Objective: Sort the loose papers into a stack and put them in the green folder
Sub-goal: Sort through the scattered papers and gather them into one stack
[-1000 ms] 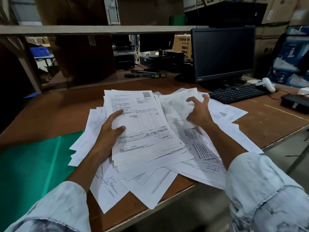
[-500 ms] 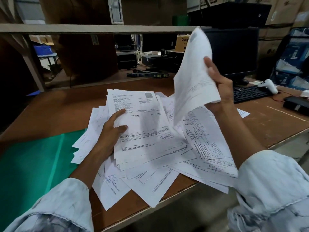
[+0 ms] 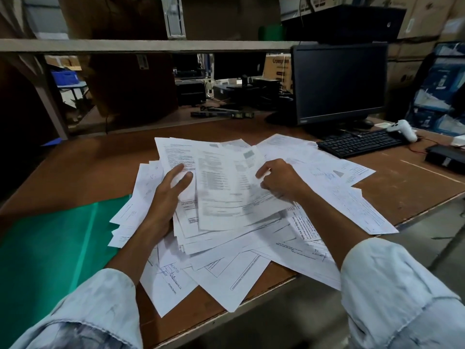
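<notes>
Loose papers [image 3: 251, 248] lie in a fanned, overlapping heap at the middle of the counter [image 3: 88, 167], some corners hanging over its near edge. The left hand [image 3: 168, 195] rests flat on the heap's left side, fingers spread, thumb hooked over the edge of a partly gathered stack [image 3: 181, 157]. The right hand [image 3: 279, 181] has its fingers curled and pinches the right edge of a blurred sheet [image 3: 226, 187] lying on top of that stack. The green folder [image 3: 50, 248] lies open and flat at the counter's near left corner, its right edge tucked under the leftmost papers. A keyboard [image 3: 359, 143] and a dark monitor [image 3: 339, 81] stand at the far right.
</notes>
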Demonstrator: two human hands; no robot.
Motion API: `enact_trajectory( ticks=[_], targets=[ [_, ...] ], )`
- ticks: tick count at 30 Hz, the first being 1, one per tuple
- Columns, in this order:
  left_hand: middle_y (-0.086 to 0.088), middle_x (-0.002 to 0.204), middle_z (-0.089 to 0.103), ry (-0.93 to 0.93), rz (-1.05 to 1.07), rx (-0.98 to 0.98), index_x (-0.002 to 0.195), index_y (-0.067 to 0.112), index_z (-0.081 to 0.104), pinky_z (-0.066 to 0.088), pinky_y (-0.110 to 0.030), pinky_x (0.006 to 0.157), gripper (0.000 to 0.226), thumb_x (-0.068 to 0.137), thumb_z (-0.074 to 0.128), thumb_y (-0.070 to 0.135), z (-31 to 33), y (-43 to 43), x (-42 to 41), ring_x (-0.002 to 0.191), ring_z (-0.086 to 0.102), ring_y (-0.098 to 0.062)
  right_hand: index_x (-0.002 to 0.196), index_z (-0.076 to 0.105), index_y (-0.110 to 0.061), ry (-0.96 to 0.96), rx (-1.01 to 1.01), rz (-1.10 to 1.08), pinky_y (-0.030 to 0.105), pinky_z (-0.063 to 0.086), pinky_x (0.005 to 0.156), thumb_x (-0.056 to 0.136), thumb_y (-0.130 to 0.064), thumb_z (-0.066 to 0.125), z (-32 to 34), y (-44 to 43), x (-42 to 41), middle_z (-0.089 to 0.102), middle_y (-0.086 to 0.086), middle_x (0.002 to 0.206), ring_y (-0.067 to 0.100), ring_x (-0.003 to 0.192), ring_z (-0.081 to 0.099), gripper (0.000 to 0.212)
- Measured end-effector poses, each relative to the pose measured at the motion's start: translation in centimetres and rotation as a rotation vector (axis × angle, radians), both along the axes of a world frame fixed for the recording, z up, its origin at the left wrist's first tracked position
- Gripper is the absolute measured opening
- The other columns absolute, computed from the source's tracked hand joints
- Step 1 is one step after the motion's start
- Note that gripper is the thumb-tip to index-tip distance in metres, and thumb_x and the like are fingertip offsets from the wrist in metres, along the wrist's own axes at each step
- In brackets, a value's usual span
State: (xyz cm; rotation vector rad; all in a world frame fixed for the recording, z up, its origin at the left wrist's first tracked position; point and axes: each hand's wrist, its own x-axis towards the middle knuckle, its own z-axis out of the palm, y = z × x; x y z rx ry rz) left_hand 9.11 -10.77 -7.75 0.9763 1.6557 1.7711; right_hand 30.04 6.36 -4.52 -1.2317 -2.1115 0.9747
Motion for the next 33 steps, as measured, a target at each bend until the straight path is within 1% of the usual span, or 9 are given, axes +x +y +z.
enact_trajectory(
  ticks=[2, 7, 13, 18, 22, 26, 28, 31, 33],
  targets=[
    [0.015, 0.141, 0.05, -0.002, -0.007, -0.001, 0.144, 0.034, 0.049, 0.051, -0.012, 0.074, 0.055, 0.093, 0.068, 0.035, 0.2, -0.1, 0.3, 0.109, 0.058, -0.001, 0.104, 0.07, -0.014, -0.015, -0.016, 0.066, 0.019, 0.039, 0.039, 0.086, 0.0, 0.071, -0.1, -0.3, -0.2, 0.063, 0.006, 0.09, 0.015, 0.053, 0.053, 0.023],
    [0.011, 0.144, 0.05, 0.045, -0.059, -0.002, 0.139, 0.038, 0.052, 0.06, -0.026, 0.083, 0.068, 0.086, 0.076, 0.004, -0.5, -0.4, -0.2, 0.121, 0.058, -0.016, 0.106, 0.068, -0.016, -0.011, -0.005, 0.118, 0.018, 0.041, 0.042, 0.087, -0.002, 0.072, -1.1, -1.2, -1.6, 0.063, 0.003, 0.106, 0.011, 0.063, 0.058, 0.024],
    [0.009, 0.143, 0.055, -0.017, -0.07, 0.025, 0.131, 0.037, 0.064, 0.058, -0.032, 0.091, 0.056, 0.095, 0.06, -0.005, -0.3, -0.3, -0.2, 0.126, 0.058, -0.021, 0.103, 0.066, -0.018, -0.102, 0.176, -0.055, 0.033, 0.055, 0.082, 0.092, -0.028, 0.064, -0.8, 0.9, -0.1, 0.071, 0.003, 0.102, 0.023, 0.089, 0.066, 0.015],
    [0.008, 0.137, 0.062, -0.05, -0.152, 0.131, 0.131, 0.036, 0.064, 0.056, -0.038, 0.097, 0.056, 0.093, 0.061, -0.005, 0.9, 0.3, 1.1, 0.121, 0.063, -0.017, 0.124, 0.056, -0.009, -0.41, 0.279, -0.295, 0.044, 0.047, 0.095, 0.098, -0.043, 0.051, -1.6, 3.8, 6.1, 0.065, 0.015, 0.119, 0.034, 0.109, 0.06, 0.043],
    [0.011, 0.138, 0.06, -0.006, -0.215, 0.095, 0.133, 0.037, 0.062, 0.056, -0.041, 0.098, 0.054, 0.094, 0.063, -0.001, 0.6, 0.8, 2.5, 0.122, 0.063, -0.017, 0.143, 0.04, -0.006, -0.671, 0.204, -0.398, 0.055, 0.028, 0.112, 0.09, -0.069, 0.046, -2.8, 5.5, 9.8, 0.047, 0.023, 0.143, 0.043, 0.135, 0.038, 0.083],
    [0.015, 0.141, 0.057, 0.039, -0.247, 0.02, 0.132, 0.038, 0.063, 0.054, -0.043, 0.101, 0.057, 0.094, 0.061, -0.004, -0.7, 1.0, 2.9, 0.127, 0.059, -0.016, 0.142, 0.042, -0.004, -0.709, 0.164, -0.389, 0.053, 0.031, 0.113, 0.074, -0.084, 0.052, -3.1, 7.1, 11.0, 0.046, 0.021, 0.144, 0.041, 0.134, 0.04, 0.106],
    [0.017, 0.142, 0.053, 0.077, -0.223, -0.023, 0.133, 0.037, 0.062, 0.054, -0.04, 0.1, 0.056, 0.095, 0.06, -0.004, -1.0, 0.9, 2.6, 0.129, 0.056, -0.016, 0.142, 0.042, -0.005, -0.669, 0.156, -0.382, 0.053, 0.034, 0.112, 0.07, -0.08, 0.062, -2.8, 7.5, 11.1, 0.05, 0.019, 0.141, 0.04, 0.132, 0.043, 0.106],
    [0.014, 0.147, 0.05, 0.114, -0.204, -0.032, 0.134, 0.036, 0.061, 0.053, -0.032, 0.1, 0.056, 0.095, 0.06, -0.004, -1.0, 0.8, 2.4, 0.131, 0.053, -0.014, 0.152, 0.023, -0.005, -0.508, 0.022, -0.403, 0.049, 0.041, 0.108, 0.072, -0.054, 0.082, -1.5, 8.0, 11.4, 0.049, 0.019, 0.142, 0.04, 0.133, 0.044, 0.111],
    [0.012, 0.149, 0.05, 0.114, -0.196, -0.025, 0.134, 0.034, 0.061, 0.051, -0.031, 0.103, 0.056, 0.095, 0.06, -0.005, -1.0, 0.7, 2.3, 0.131, 0.053, -0.014, 0.147, 0.036, -0.004, -0.435, -0.044, -0.381, 0.038, 0.049, 0.092, 0.071, -0.032, 0.088, -0.7, 8.6, 11.9, 0.053, 0.014, 0.136, 0.033, 0.126, 0.051, 0.097]
  ],
)
